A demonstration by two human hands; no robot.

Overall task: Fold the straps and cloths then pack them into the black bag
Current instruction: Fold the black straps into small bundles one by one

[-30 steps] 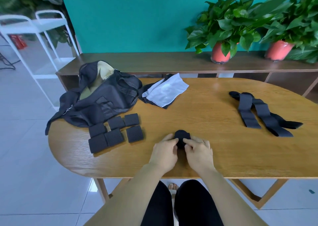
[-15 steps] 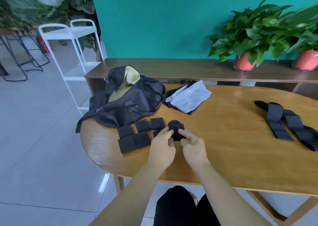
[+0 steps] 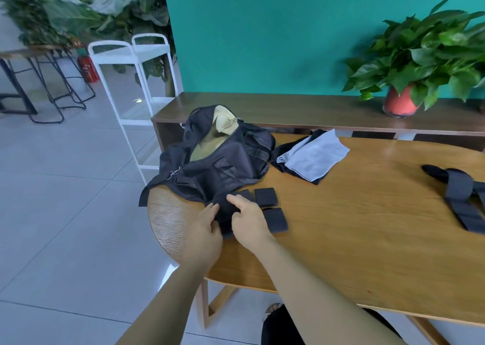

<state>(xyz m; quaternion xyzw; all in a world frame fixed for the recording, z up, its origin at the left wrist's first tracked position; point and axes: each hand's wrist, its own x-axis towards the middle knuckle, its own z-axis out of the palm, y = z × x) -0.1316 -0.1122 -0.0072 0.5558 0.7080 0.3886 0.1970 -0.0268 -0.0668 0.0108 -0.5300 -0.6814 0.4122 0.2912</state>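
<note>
- Two hands meet at the near left end of the table (image 3: 367, 253), on a folded strap (image 3: 226, 213) lying just in front of the bag.
- Left hand (image 3: 207, 229): the fingers are fairly straight and laid against the strap's left edge. None is plainly curled round it.
- Right hand (image 3: 249, 224): the index finger is straight out over the top. The thumb and other fingers bend in on the strap's right side, so it looks pinched there, though the knuckles hide how much is gripped.
- Handling: the strap looks light, soft and springy, and is likely to unfold if released. It is best squeezed across all its layers, thumb under and fingers over, never lifted by one free end.
- Pads (image 3: 265, 196): two more folded straps lie flat just right of the hands, with a third partly hidden behind the index finger. Their textured weave should not slip, so several could probably be stacked and lifted together.
- Loose straps (image 3: 459, 200): these lie well apart at the right edge, long and unfolded. They will flop, so take one end and fold it over itself on the table.
- Bag (image 3: 228, 166): limp and slumped, with one corner hanging off the table end and the mouth open on a tan lining. One hand will probably have to hold the mouth open while packing.
- Grey cloth (image 3: 315, 154): it sits folded on a black cloth (image 3: 282, 153) just right of the bag. Both look soft and light and are best lifted from beneath so the folds keep.
</note>
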